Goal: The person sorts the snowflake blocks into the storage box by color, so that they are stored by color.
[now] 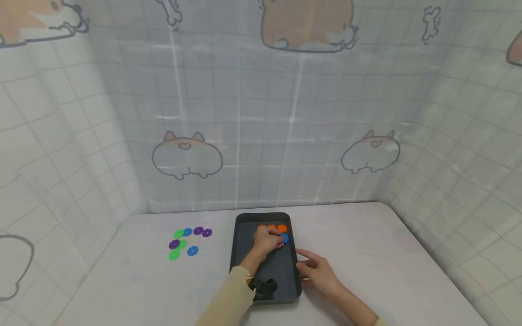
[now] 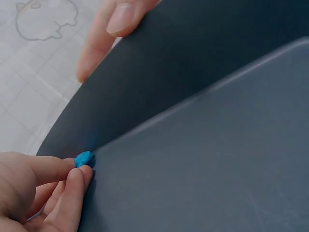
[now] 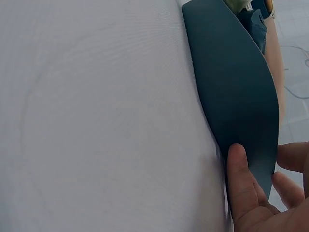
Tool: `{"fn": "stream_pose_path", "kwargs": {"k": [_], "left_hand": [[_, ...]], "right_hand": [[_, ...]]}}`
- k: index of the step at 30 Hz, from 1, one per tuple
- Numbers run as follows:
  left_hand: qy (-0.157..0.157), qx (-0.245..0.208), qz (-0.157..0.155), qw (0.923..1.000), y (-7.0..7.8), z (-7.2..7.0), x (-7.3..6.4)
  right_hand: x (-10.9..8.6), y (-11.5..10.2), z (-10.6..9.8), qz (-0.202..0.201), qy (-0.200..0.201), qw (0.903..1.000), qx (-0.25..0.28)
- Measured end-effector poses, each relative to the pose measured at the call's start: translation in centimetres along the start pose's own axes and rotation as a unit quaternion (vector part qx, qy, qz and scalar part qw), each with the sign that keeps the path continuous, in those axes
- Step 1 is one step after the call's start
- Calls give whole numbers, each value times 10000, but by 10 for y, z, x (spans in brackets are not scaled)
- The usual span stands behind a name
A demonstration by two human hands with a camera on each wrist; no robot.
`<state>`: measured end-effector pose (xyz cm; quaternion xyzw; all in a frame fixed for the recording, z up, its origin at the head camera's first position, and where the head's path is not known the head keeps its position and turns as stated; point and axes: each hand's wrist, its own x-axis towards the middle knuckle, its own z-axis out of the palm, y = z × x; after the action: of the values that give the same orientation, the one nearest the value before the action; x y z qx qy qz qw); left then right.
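Observation:
A blue flower-shaped disc (image 1: 285, 238) is pinched between thumb and fingers of my left hand (image 1: 266, 241), which reaches into the dark grey tray (image 1: 277, 276). The left wrist view shows the same blue disc (image 2: 83, 158) edge-on near the foot of the tray wall. Just beyond it in the head view, orange flower discs (image 1: 282, 228) lie in a row at the tray's far right, partly hidden by the left hand. My right hand (image 1: 322, 274) is outside the tray, its fingertips against the right wall (image 3: 236, 92) and rim.
Left of the tray, several loose flower discs lie on the white table (image 1: 134, 280): green (image 1: 174, 254), blue (image 1: 193, 251) and purple (image 1: 207, 232). A dark band (image 1: 263, 286) circles the left wrist. Printed sheeting (image 1: 265, 113) hangs behind and along both sides.

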<state>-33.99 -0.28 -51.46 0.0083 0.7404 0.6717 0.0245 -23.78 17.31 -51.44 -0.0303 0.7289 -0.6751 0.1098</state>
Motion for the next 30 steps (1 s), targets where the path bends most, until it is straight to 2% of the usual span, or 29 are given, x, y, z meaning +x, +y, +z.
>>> {"fn": "stream_pose_path", "kwargs": {"k": [10,16,21,25,30], "left_hand": [[535,529,101,9971,-5,8,4],[684,823,262,9939,-8,10,5],[839,1292,585,9863,-9,9,3],[990,1710,676,9779,-10,9,4],[950,1744,718,9775,-10,7,3]], "right_hand": [[0,2,-1,-7,23,10000,-35],[1,5,-1,-45,29,10000,-31],[1,6,-1,-57,31,10000,-23],[0,6,0,-35,42,10000,-16],[-1,6,0,3,61,10000,-40]]}}
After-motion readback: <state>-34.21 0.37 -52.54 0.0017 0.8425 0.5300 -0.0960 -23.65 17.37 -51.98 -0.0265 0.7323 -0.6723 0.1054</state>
